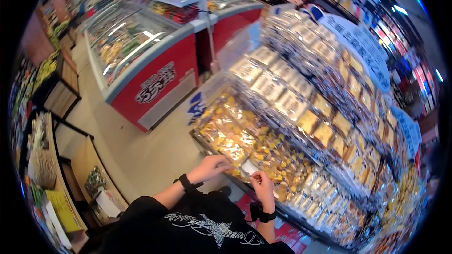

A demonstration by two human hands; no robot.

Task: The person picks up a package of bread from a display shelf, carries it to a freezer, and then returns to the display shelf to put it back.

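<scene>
In a shop aisle, a tiered display (198,142) of wrapped food stands before the person and to the right, a red chest freezer (155,82) past its left end and wooden shelving (75,155) at far left. By the yellowish packets (278,160) along its near edge, the left hand (210,167) reaches in half-curled, while the right hand (263,188) bends its fingers towards the thumb beside a small white card (250,167) between both; whether either grips anything, I cannot tell.

Bright ceiling lights (400,9) shine upper right; glare streaks clear-wrapped snack packets (231,149); fisheye edges bend, softly blurred.
</scene>
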